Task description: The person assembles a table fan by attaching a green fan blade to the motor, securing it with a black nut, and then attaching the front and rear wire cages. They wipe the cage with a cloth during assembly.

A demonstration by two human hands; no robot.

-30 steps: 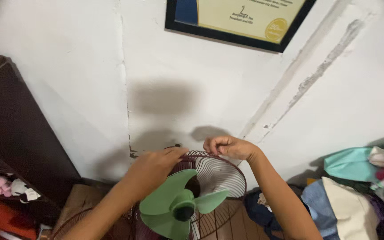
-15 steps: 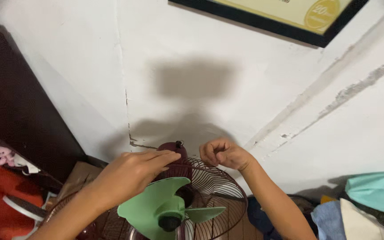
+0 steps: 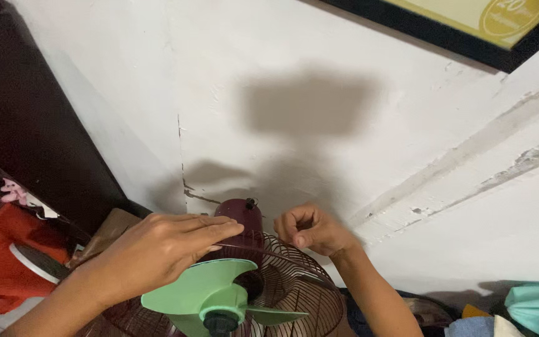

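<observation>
Against the cracked white wall (image 3: 126, 93), my view has dropped closer; my left hand (image 3: 157, 249) lies flat, unclenched, on the fan guard (image 3: 294, 281), my right hand (image 3: 310, 229) pinching its rim above the green blade (image 3: 198, 290).

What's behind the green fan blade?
Behind the green fan blade sit the dark red wire guard and maroon motor housing; the left hand covers the guard's left rim.

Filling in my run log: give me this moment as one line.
left hand: flat on wire guard rim | right hand: pinching guard rim | green blades: bare | motor housing: behind
</observation>
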